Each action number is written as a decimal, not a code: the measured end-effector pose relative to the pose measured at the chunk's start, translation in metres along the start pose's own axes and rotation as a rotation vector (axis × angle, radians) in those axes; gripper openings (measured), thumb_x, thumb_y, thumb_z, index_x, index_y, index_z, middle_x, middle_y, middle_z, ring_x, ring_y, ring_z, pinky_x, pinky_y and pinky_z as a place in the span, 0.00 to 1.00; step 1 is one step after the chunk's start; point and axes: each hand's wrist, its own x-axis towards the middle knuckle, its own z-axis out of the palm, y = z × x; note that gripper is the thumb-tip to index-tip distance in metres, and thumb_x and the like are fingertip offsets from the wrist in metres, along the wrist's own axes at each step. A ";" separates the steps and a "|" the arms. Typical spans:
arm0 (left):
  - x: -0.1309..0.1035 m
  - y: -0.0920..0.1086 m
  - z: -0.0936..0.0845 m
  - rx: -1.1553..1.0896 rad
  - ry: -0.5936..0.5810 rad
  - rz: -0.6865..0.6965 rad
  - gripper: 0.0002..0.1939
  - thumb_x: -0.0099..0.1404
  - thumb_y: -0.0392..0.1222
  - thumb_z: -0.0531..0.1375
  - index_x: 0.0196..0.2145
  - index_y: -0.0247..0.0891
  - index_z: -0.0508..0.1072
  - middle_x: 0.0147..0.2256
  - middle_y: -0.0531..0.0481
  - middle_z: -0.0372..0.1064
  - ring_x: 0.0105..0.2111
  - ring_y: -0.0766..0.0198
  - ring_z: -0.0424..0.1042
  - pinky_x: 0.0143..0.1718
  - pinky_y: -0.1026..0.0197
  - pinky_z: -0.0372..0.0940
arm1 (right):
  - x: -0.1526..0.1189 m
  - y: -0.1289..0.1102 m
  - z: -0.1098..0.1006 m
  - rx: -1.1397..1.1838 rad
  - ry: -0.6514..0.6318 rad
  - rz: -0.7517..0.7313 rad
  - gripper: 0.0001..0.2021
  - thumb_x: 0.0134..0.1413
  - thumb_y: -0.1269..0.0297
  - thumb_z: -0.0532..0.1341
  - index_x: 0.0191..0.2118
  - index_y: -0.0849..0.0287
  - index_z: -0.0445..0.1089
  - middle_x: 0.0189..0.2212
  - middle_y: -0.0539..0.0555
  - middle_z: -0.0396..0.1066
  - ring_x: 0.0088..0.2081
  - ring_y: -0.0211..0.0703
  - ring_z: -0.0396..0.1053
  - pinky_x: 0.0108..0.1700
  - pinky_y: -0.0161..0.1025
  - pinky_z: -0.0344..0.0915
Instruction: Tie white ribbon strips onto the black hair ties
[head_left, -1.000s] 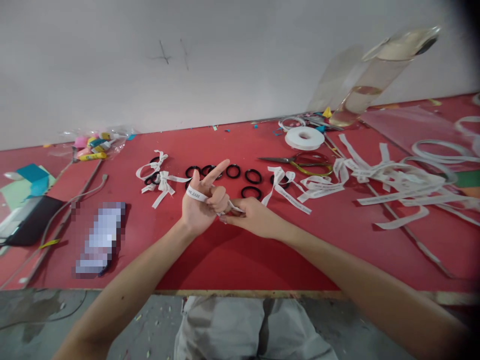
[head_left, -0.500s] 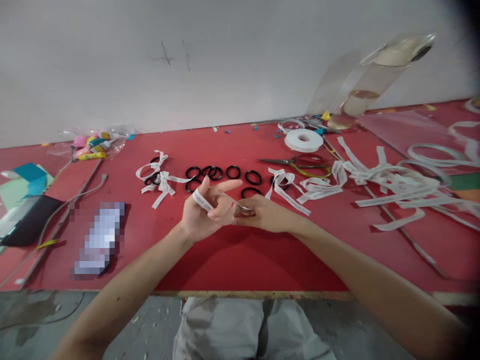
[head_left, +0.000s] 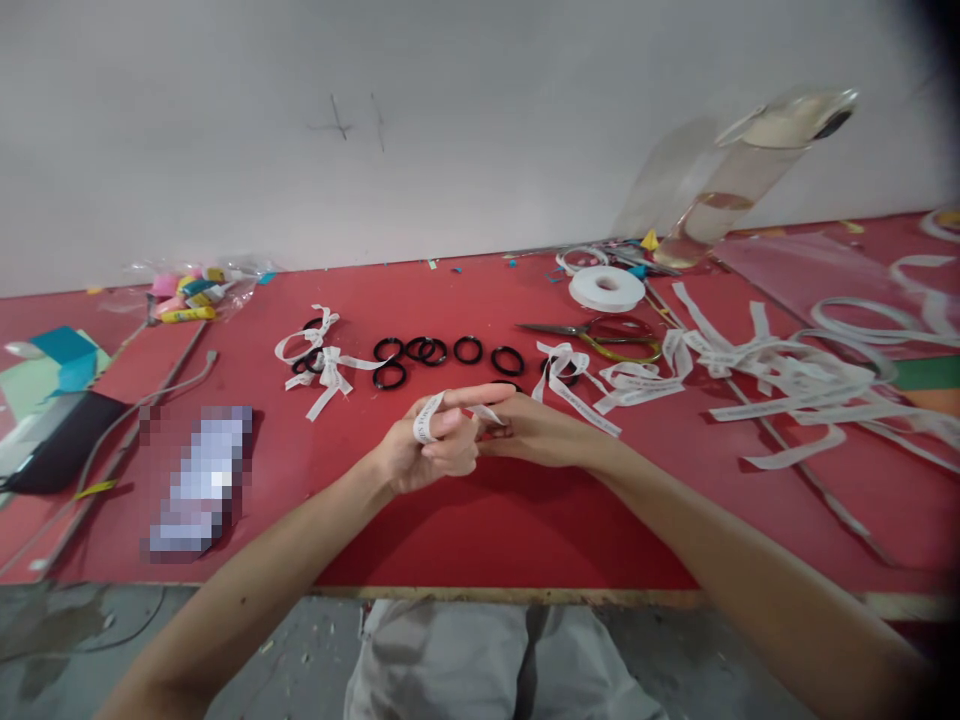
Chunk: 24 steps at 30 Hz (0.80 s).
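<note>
A printed white ribbon (head_left: 428,418) loops round the thumb of my left hand (head_left: 424,450), whose other fingers are curled in while the index finger stretches toward the right. My right hand (head_left: 529,430) meets it over the red table, fingers pinched on another stretch of the ribbon; its fingertips are partly hidden. Just beyond my hands lie several black rings (head_left: 468,349). Two rings at the left carry white ribbon bows (head_left: 330,368). At the right, another ring has a loose printed ribbon (head_left: 559,380) through or over it; I cannot tell which.
Scissors (head_left: 600,335) and a white ribbon roll (head_left: 606,289) lie behind my right hand. A heap of cut ribbons (head_left: 787,370) covers the right side. A tilted bottle (head_left: 720,200) leans by the wall. On the left are a blurred-out phone (head_left: 202,480), a cable and a black pouch (head_left: 64,440).
My left thumb and index finger have swung down and to the right, carrying the ribbon loop nearer my right hand. The right hand keeps its pinch, almost in the same place.
</note>
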 end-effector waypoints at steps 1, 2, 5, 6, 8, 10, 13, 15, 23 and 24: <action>0.000 -0.001 -0.001 0.004 0.000 -0.013 0.23 0.64 0.50 0.62 0.53 0.38 0.76 0.12 0.63 0.42 0.12 0.74 0.38 0.16 0.68 0.42 | 0.000 0.001 0.000 -0.008 0.003 -0.003 0.11 0.60 0.56 0.62 0.37 0.59 0.76 0.27 0.50 0.72 0.29 0.38 0.66 0.33 0.34 0.60; 0.000 -0.001 -0.003 0.013 -0.003 -0.026 0.23 0.65 0.53 0.60 0.53 0.37 0.76 0.12 0.63 0.41 0.12 0.74 0.37 0.15 0.68 0.41 | 0.000 0.001 -0.001 -0.017 0.008 -0.003 0.11 0.59 0.57 0.62 0.37 0.59 0.76 0.27 0.50 0.72 0.29 0.37 0.66 0.32 0.34 0.60; 0.001 -0.002 -0.006 0.085 -0.022 -0.047 0.28 0.67 0.60 0.56 0.51 0.35 0.77 0.13 0.64 0.39 0.13 0.74 0.36 0.16 0.67 0.40 | 0.000 0.000 -0.002 -0.038 0.019 0.002 0.09 0.59 0.59 0.62 0.39 0.58 0.75 0.29 0.48 0.73 0.28 0.35 0.64 0.32 0.33 0.59; 0.001 -0.001 -0.006 0.131 -0.040 -0.047 0.30 0.66 0.62 0.56 0.51 0.34 0.77 0.14 0.64 0.39 0.14 0.75 0.36 0.16 0.67 0.39 | -0.001 -0.002 -0.003 -0.047 0.019 0.005 0.09 0.60 0.60 0.61 0.40 0.58 0.75 0.29 0.48 0.73 0.27 0.34 0.64 0.32 0.32 0.58; -0.001 0.000 -0.005 0.256 -0.092 -0.052 0.31 0.66 0.62 0.57 0.51 0.32 0.77 0.15 0.63 0.40 0.15 0.75 0.38 0.18 0.66 0.39 | -0.001 -0.004 -0.005 -0.071 0.021 0.010 0.09 0.60 0.61 0.60 0.38 0.59 0.74 0.28 0.48 0.72 0.27 0.34 0.63 0.31 0.32 0.57; -0.003 0.002 -0.002 0.415 -0.145 -0.092 0.28 0.66 0.58 0.59 0.52 0.32 0.76 0.17 0.62 0.43 0.18 0.74 0.40 0.21 0.65 0.39 | -0.003 -0.005 -0.006 -0.065 0.026 0.008 0.09 0.59 0.59 0.61 0.37 0.60 0.72 0.26 0.48 0.69 0.26 0.34 0.62 0.30 0.32 0.56; -0.004 0.007 0.001 0.599 -0.188 -0.192 0.23 0.64 0.49 0.64 0.53 0.34 0.75 0.19 0.62 0.45 0.20 0.73 0.42 0.23 0.65 0.41 | -0.004 -0.004 -0.007 0.032 0.052 -0.028 0.13 0.58 0.56 0.62 0.44 0.60 0.69 0.26 0.46 0.66 0.25 0.33 0.58 0.27 0.31 0.53; -0.004 0.009 0.001 0.652 -0.179 -0.227 0.25 0.61 0.48 0.66 0.53 0.35 0.75 0.19 0.63 0.44 0.20 0.73 0.44 0.24 0.65 0.44 | -0.005 -0.004 -0.008 0.101 0.092 -0.043 0.13 0.60 0.57 0.60 0.46 0.59 0.67 0.28 0.47 0.65 0.25 0.32 0.57 0.26 0.31 0.53; -0.006 0.011 -0.016 0.654 -0.124 -0.091 0.32 0.59 0.57 0.65 0.56 0.35 0.74 0.20 0.60 0.50 0.21 0.71 0.48 0.25 0.63 0.46 | -0.001 -0.008 -0.010 0.173 0.269 -0.121 0.17 0.64 0.55 0.56 0.26 0.59 0.65 0.22 0.46 0.60 0.26 0.34 0.57 0.31 0.34 0.56; -0.006 0.010 -0.018 0.639 -0.124 -0.050 0.33 0.60 0.58 0.64 0.57 0.35 0.73 0.20 0.60 0.49 0.21 0.71 0.46 0.25 0.63 0.44 | 0.000 -0.008 -0.008 0.166 0.283 -0.121 0.17 0.65 0.55 0.55 0.26 0.59 0.64 0.23 0.47 0.61 0.26 0.34 0.57 0.31 0.35 0.55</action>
